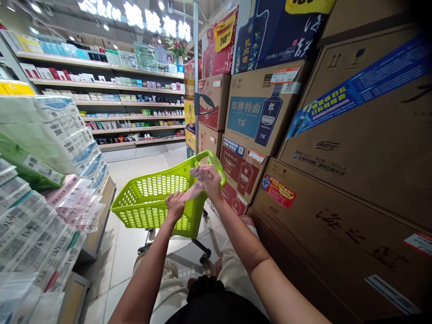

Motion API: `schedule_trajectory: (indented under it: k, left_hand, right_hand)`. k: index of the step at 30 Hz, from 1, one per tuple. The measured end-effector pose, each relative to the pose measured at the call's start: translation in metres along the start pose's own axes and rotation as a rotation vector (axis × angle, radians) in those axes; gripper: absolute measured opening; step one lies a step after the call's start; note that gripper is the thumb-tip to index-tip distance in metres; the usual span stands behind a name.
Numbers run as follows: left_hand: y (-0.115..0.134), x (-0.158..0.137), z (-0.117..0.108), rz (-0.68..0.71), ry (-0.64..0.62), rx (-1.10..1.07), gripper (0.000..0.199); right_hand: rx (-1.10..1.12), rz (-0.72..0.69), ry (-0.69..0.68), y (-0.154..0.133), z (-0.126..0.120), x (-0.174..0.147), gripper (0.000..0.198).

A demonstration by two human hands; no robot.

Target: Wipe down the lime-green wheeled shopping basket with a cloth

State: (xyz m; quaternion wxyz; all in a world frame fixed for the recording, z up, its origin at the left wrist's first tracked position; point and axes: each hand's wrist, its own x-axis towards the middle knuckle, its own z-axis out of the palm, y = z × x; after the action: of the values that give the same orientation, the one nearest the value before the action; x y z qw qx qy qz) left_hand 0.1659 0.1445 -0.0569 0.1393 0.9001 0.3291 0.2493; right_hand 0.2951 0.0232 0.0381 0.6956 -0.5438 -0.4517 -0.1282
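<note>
A lime-green shopping cart (148,177) stands in front of me, turned sideways, with its slotted basket to the left and its handle end to the right. My left hand (175,205) is closed over the near rim of the basket. Close by the handle, my right hand (211,181) is closed around a bunched pale pink cloth (193,192). One end of the cloth hangs down to the left and meets my left hand. Part of the cloth is hidden behind my right fingers.
Stacked cartons (253,112) rise close on the right. Plastic-wrapped paper packs (37,225) are piled on the left. Store shelves (111,85) of small boxes stand behind the cart. A metal pole (196,54) rises beyond the handle. Tiled floor (128,164) lies between.
</note>
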Motion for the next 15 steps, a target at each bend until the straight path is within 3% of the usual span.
schedule_trajectory:
  k: [2, 5, 7, 11, 15]
  left_hand:
    - [0.004, -0.003, 0.002, -0.003, 0.022, -0.021, 0.038]
    - [0.009, -0.006, 0.005, 0.007, 0.050, -0.040, 0.041]
    - [0.011, -0.007, 0.007, 0.009, 0.062, -0.039, 0.041]
    - [0.013, -0.006, 0.011, -0.002, 0.061, -0.020, 0.041]
    - [0.013, -0.005, 0.011, 0.005, 0.044, 0.001, 0.040]
  right_hand:
    - [-0.271, -0.033, 0.010, 0.011, -0.028, 0.006, 0.037]
    - [-0.652, -0.080, -0.184, 0.028, -0.061, 0.001, 0.028]
    - [-0.796, -0.103, -0.283, 0.032, -0.068, -0.004, 0.023]
    - [-0.927, -0.056, -0.344, 0.023, -0.037, -0.016, 0.023]
    - [-0.859, -0.123, -0.427, 0.012, 0.010, -0.040, 0.025]
